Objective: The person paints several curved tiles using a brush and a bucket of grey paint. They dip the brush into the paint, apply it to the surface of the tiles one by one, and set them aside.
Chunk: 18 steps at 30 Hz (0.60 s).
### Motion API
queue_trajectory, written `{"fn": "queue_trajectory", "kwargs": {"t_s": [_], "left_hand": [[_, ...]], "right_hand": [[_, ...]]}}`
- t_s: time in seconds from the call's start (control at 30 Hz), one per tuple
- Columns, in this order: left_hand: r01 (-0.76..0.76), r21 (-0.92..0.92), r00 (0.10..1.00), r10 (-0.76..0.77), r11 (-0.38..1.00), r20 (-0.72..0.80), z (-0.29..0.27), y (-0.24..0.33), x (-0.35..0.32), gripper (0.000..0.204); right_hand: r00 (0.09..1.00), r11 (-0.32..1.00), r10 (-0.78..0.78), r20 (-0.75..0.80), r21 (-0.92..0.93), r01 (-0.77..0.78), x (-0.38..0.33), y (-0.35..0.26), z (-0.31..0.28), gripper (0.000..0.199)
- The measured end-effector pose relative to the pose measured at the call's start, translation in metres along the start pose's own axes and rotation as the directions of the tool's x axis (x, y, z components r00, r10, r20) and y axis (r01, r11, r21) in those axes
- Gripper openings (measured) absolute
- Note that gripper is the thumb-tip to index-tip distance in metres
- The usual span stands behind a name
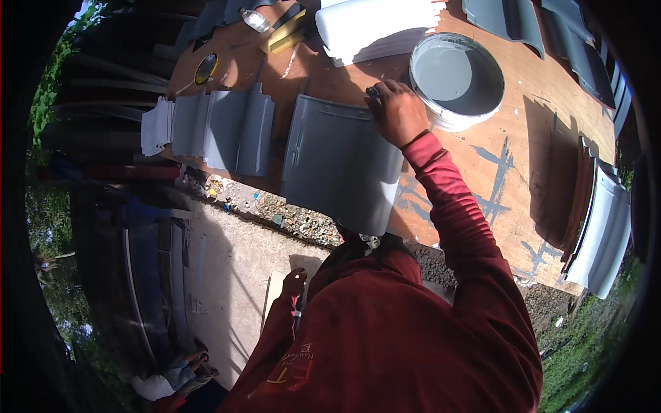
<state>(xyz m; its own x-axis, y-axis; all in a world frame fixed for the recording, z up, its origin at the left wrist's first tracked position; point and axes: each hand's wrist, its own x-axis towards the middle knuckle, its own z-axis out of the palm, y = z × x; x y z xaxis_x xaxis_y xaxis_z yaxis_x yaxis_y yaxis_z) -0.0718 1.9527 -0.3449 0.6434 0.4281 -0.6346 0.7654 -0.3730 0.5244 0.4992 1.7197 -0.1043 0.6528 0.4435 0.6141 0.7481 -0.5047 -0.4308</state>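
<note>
My right hand (401, 113) is closed over the far right corner of a grey roof tile (341, 162), beside the paint bucket. A small dark end of something sticks out of its fingers; the rest is hidden. The tile lies at the table's near edge, its surface wet-looking at the front. A white bucket (458, 122) of grey paint stands just right of that hand. My left hand (295, 282) hangs low by my side, away from the table, its fingers curled in shadow; whether anything is in them is hidden.
Grey-coated tiles (237, 131) stand in a row at left. A white tile stack (375, 27) lies at the back, more tiles (595, 224) at right. A round lid (206, 69), yellow-handled tool (284, 38) and clear bottle (255, 19) sit far left. Another person (172, 378) is at lower left.
</note>
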Motion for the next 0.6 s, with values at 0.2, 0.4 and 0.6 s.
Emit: {"fn": "queue_trajectory", "kwargs": {"t_s": [0.2,0.4,0.6], "left_hand": [[0.195,-0.515,0.947,-0.296,0.835,-0.121,0.038,-0.060,-0.012,0.041],[0.188,-0.159,0.982,-0.186,0.969,0.030,0.055,-0.074,-0.025,0.029],[0.276,-0.867,0.884,-0.463,0.414,0.061,0.089,-0.169,-0.021,0.024]], "right_hand": [[0.954,0.999,0.052,0.294,-0.027,-0.046,0.021,-0.034,0.038,0.020],[0.967,0.985,0.121,0.224,-0.151,-0.088,0.008,-0.036,0.083,0.025],[0.959,0.947,0.275,0.070,-0.195,-0.257,0.039,-0.083,0.066,0.017]]}}
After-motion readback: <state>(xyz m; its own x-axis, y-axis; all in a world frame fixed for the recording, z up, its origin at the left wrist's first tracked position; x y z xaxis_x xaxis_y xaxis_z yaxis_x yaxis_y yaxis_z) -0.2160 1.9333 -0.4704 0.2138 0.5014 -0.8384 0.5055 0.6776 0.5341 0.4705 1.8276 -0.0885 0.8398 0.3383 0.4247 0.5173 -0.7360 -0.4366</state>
